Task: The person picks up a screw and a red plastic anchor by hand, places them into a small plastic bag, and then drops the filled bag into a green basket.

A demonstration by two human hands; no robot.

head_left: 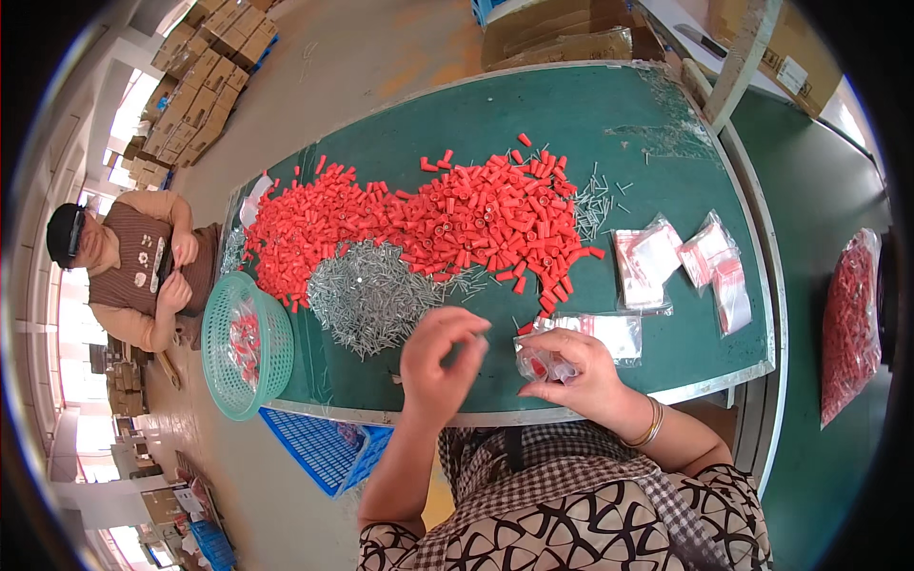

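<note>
Head view: right hand (595, 374) around half-hidden bag (562, 369), contents (538, 365) perhaps red.

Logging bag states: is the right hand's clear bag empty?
Not empty: red shows inside the clear bag in the right hand; how full, I cannot tell.

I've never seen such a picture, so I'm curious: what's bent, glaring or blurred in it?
In the head view, the green table has bowed edges, the picture's corners go black, windows at left glare white, and the left hand looks slightly blurred.
</note>
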